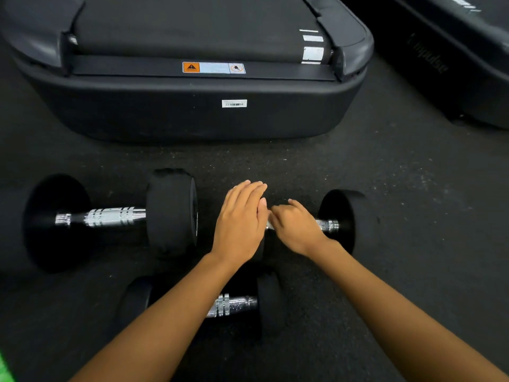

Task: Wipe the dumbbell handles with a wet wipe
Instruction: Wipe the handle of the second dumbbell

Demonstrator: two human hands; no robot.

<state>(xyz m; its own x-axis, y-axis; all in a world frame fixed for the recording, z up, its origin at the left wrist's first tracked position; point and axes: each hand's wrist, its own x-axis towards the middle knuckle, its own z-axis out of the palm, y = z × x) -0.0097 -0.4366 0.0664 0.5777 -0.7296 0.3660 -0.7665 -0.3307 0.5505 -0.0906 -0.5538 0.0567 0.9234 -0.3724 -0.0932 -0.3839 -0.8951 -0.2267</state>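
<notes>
The right hand (pixel 296 230) curls its fingers over the handle of the right dumbbell (pixel 344 216) at centre frame. The left hand (pixel 241 224) lies with fingers straight and together, covering the dumbbell's left end. The dumbbell's long axis runs left to right on the floor (pixel 399 188). A second dumbbell (pixel 110 216) lies parallel at the left. A third dumbbell (pixel 237 304) sits below centre, under the left forearm. A treadmill (pixel 192 111) fills the top of the frame.

Location type: gym. Indicators: black speckled rubber floor (pixel 385 166); rear deck of a treadmill (pixel 192 106) with running belt, warning label (pixel 213 67) and barcode sticker (pixel 234 103); a second machine (pixel 454 64) at right; three chrome-handled dumbbells (pixel 110 217) on the floor.
</notes>
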